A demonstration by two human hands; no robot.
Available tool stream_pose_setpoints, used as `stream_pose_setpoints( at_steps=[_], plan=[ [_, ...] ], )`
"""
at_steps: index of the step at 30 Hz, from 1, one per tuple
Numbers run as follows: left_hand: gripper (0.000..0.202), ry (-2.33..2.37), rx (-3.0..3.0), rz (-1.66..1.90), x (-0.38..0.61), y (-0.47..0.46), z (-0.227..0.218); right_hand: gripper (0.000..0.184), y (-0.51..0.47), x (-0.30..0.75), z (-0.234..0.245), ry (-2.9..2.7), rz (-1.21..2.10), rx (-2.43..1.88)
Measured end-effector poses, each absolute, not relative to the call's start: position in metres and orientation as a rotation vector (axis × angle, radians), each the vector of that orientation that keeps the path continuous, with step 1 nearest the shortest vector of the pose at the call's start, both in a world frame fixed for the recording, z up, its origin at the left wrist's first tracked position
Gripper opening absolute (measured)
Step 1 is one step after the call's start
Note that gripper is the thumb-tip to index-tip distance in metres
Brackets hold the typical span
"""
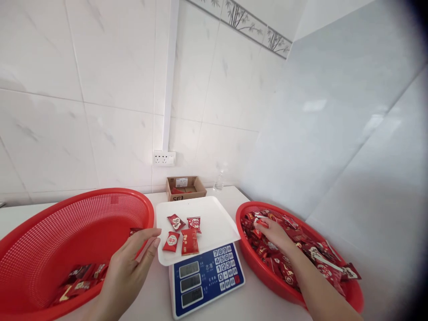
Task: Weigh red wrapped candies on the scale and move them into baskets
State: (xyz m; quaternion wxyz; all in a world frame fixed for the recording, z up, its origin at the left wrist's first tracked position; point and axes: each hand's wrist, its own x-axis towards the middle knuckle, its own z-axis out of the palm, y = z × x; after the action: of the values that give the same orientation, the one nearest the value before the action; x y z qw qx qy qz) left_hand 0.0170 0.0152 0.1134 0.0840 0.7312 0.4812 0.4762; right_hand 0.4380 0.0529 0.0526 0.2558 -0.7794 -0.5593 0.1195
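Observation:
My left hand [132, 263] is at the left edge of the scale's white tray [214, 223], thumb and forefinger stretched out and apart. A dark red packet edge [134, 231] shows just beyond its knuckles; I cannot tell if the hand touches it. Several red wrapped candies [190, 241] lie grouped on the tray. Over the right basket [245, 240], my right hand [272, 232] pinches a small red wrapped candy [262, 223]. That basket is heaped with red packets [294, 249]. The blue scale panel [209, 278] faces me, its display digits too faint to read.
On my left, a large red plastic basket [100, 203] has some packets [80, 285] at its bottom. A small cardboard box [186, 196] and a clear glass [219, 180] stand behind the scale. A tiled wall with a socket [164, 158] closes off the back.

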Motion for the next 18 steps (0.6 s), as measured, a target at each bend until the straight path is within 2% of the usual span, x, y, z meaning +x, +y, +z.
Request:
stream_pose_setpoints(
  at_steps=[7,12,18],
  plan=[
    [0.024,1.442,2.184,1.399,0.016,0.014,0.115,0.042,0.047,0.43,0.057,-1.355,0.594,-2.068],
    [0.023,1.447,2.198,1.407,0.016,0.013,0.116,0.031,0.05,0.438,0.054,-1.474,0.328,-2.068],
    [0.017,1.403,2.201,1.434,0.016,0.011,0.118,0.035,0.051,0.406,0.075,-1.463,0.206,-2.049]
  ],
)
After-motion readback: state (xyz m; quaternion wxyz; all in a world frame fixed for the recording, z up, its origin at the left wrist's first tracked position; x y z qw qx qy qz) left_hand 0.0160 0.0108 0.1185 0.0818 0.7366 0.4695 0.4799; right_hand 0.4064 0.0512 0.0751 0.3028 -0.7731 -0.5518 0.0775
